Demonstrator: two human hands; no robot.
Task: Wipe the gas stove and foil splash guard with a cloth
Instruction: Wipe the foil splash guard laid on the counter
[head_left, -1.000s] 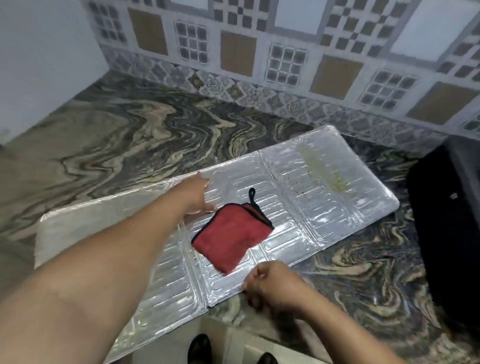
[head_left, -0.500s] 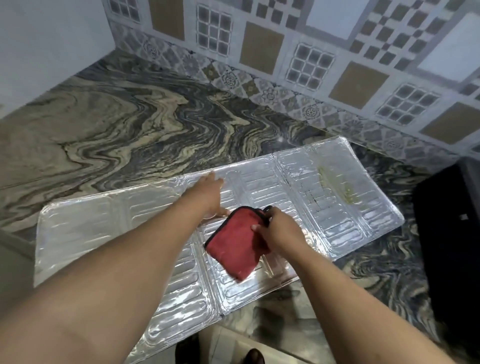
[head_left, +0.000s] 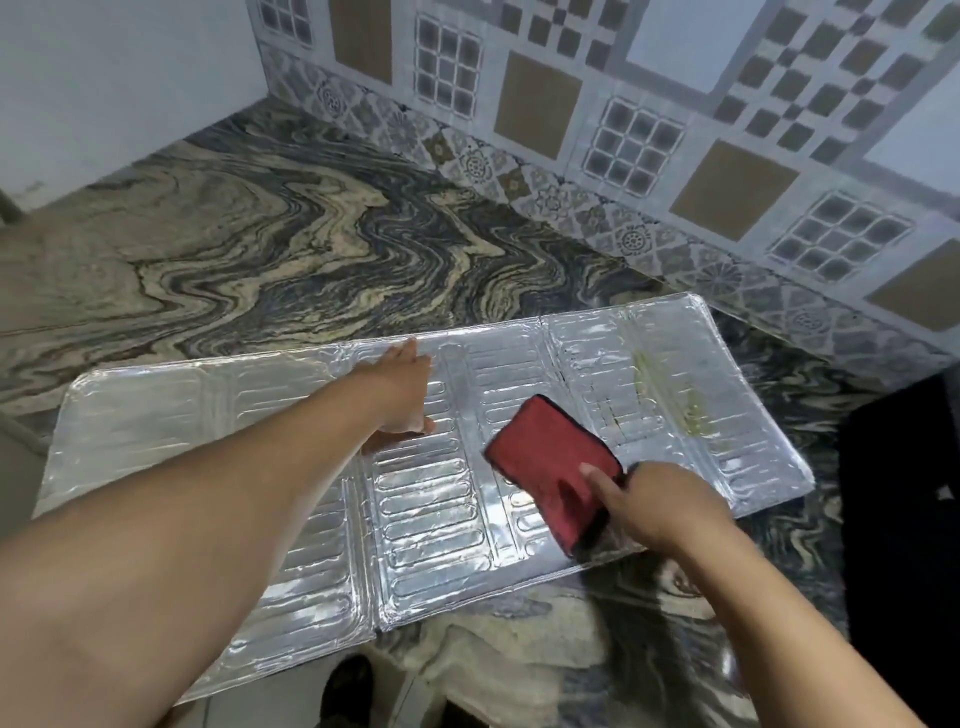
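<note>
The foil splash guard (head_left: 426, 519) is pinned by the flat, open left hand (head_left: 400, 395); the red cloth (head_left: 553, 465), pressed under the right hand (head_left: 652, 501), is best swept toward the greasy streaks (head_left: 670, 395) beyond it.

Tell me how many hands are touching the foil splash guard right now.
2. The left hand presses flat near the middle of the foil splash guard; the right hand presses the red cloth onto its right part.

Marbled countertop (head_left: 311, 249), patterned tiled wall (head_left: 649, 104)
</note>
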